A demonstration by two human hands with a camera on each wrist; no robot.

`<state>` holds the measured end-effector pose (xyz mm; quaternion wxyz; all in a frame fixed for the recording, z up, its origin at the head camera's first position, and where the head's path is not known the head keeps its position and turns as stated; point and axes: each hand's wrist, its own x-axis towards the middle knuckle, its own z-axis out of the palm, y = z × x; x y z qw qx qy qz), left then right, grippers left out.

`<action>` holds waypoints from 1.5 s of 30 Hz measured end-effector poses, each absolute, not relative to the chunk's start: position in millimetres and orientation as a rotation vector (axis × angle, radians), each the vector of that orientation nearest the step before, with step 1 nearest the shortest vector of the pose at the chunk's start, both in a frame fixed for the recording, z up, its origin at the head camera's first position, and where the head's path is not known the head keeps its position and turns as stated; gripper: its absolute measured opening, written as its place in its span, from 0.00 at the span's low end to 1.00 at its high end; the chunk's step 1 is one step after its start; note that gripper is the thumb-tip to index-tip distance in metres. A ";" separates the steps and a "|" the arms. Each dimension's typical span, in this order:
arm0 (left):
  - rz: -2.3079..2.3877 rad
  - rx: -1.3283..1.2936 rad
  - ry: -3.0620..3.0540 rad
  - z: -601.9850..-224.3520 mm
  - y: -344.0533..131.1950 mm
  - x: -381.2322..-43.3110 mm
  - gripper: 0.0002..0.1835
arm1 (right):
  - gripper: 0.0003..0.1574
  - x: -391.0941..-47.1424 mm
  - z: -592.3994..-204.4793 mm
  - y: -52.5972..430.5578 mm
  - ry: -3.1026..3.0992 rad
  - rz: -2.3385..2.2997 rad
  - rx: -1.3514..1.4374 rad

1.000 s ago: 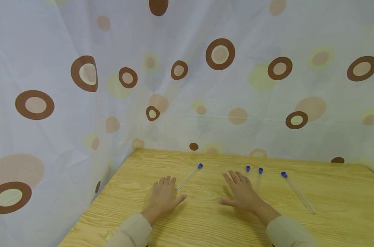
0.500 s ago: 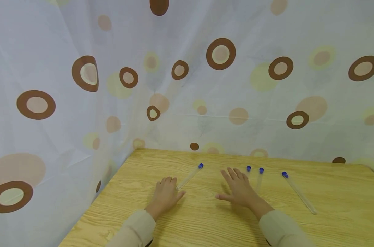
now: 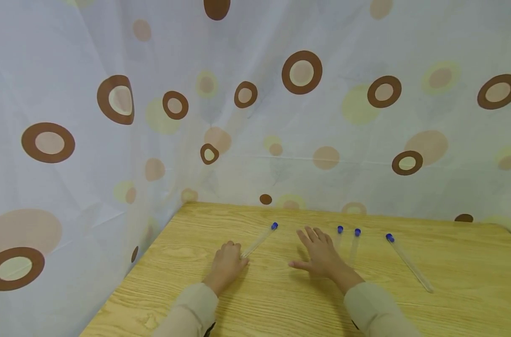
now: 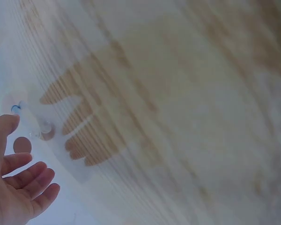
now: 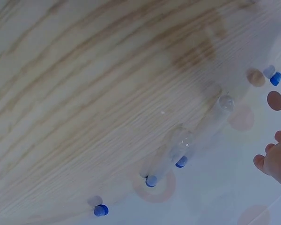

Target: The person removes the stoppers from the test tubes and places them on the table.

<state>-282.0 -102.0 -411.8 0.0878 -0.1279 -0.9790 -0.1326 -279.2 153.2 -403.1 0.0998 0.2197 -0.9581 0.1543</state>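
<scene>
Here's the left hand [image 3: 227, 262], low over the wood-grained table [image 3: 280, 302], right at the clear end of the left tube [image 3: 258, 242], whose blue cap [image 3: 274, 225] points away toward the spotted cloth [image 3: 238, 180]. Across the way the right hand [image 3: 320, 257] floats palm down, fingers fanned and thumb out wide, gripping nothing. Its wrist sits just beside the middle tubes [image 3: 354, 248], with the right tube [image 3: 409, 264] lying aslant farther out.

Where's the danger? The left tube looks round and smooth — one clumsy nudge from thumb or forefinger and it could roll or swing away. That see-through end is a faint target, too, so a pinch might close short of it. On the other side, a careless sweep of the right wrist could knock the middle tubes.

Now compare the angles! From the head, I can't fairly say whether the left hand touches the tube; the knuckles cover the fingertips. The left wrist camera, hazy as it is, shows thumb and curved fingers well parted, nothing pinched between them. And the right wrist camera picks out rounded clear ends [image 5: 226, 103] on the middle tubes — tips masked by the right hand from above.
</scene>
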 end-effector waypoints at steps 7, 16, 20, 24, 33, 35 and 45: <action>-0.419 -0.364 -2.907 -410.1 -96.8 -285.5 0.17 | 0.53 -281.1 -403.1 141.3 -2.835 0.514 0.699; -0.400 -0.325 -2.915 -413.2 -92.1 -292.9 0.11 | 0.53 -280.5 -402.8 128.3 -2.845 0.524 0.721; -0.420 -0.280 -2.929 -414.5 -90.6 -296.3 0.10 | 0.52 -280.8 -402.1 125.2 -2.849 0.548 0.716; -0.442 -0.257 -2.934 -415.5 -89.1 -298.6 0.09 | 0.53 -283.7 -405.3 121.5 -2.863 0.535 0.711; -0.418 -0.212 -2.959 -415.1 -85.0 -302.9 0.08 | 0.49 -287.1 -405.9 110.4 -2.841 0.543 0.690; -0.422 -0.205 -2.963 -415.0 -84.5 -303.8 0.08 | 0.49 -287.4 -405.3 108.7 -2.844 0.548 0.683; -0.466 -0.151 -2.970 -418.3 -82.6 -307.8 0.07 | 0.48 -291.5 -401.3 113.4 -2.856 0.518 0.633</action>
